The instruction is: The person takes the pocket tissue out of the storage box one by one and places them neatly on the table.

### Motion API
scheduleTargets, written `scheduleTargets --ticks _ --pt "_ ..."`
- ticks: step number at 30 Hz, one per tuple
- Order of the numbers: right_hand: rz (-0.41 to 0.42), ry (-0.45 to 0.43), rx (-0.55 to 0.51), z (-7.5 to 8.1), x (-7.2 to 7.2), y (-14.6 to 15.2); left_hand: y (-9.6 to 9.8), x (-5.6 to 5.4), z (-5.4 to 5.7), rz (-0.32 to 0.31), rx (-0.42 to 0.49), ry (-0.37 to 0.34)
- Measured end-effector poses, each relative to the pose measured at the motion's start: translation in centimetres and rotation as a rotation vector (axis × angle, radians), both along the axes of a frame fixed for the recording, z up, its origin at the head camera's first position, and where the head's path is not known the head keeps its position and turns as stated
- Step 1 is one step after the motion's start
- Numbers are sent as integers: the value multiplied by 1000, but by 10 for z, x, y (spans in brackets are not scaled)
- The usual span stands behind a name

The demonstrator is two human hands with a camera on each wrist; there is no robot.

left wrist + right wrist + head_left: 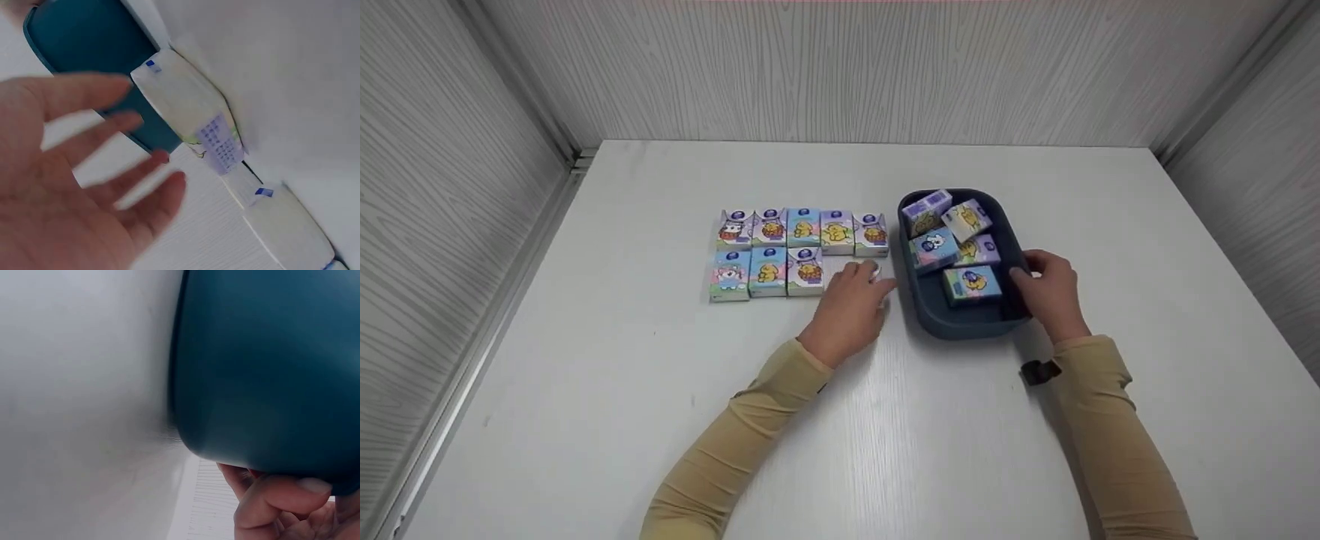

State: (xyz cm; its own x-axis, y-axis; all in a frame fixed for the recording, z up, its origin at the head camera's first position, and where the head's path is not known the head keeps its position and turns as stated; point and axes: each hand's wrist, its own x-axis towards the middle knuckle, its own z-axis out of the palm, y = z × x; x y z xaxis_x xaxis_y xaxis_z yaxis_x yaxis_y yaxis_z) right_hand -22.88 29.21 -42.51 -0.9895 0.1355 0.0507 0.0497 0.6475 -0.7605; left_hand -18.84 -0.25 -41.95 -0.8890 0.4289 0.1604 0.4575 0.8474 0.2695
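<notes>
My right hand (1051, 292) grips the right rim of a dark blue plastic bin (964, 330), with the thumb on its edge. Several small tissue packs with cartoon prints lie loosely in the bin, among them a blue one (973, 285) near the front. Left of the bin, my left hand (849, 311) hovers at the right end of the front row, beside a tissue pack (805, 271). In the left wrist view its fingers (84, 93) are spread and fairly straight, next to a whitish pack (183, 101) with a purple patterned end.
Tissue packs stand side by side in two rows, the back row holding a purple one (837, 231) and the front row a blue one (730, 276) at its left end. The white table (585, 390) is bounded by wood-grain panels (840, 71) behind and at both sides.
</notes>
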Motion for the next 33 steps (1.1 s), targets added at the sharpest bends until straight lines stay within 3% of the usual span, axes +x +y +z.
scheduleTargets --ticks 3,6,11,15,27,33 --pt "-2 -12 -15 0 1 0 2 1 -2 -125 -19 -10" --pt "-3 -17 -27 1 1 -1 3 -1 -2 -159 -76 1" --pt "-5 -21 -34 1 1 -2 0 -7 -3 -124 -148 59" --pt "-4 -17 -36 0 1 -1 -4 -11 -6 -89 -156 81" --pt "8 19 -9 0 0 1 -11 -20 -6 28 -150 -1" --pt "9 -1 -14 -1 0 1 -13 -19 -6 41 -159 17"
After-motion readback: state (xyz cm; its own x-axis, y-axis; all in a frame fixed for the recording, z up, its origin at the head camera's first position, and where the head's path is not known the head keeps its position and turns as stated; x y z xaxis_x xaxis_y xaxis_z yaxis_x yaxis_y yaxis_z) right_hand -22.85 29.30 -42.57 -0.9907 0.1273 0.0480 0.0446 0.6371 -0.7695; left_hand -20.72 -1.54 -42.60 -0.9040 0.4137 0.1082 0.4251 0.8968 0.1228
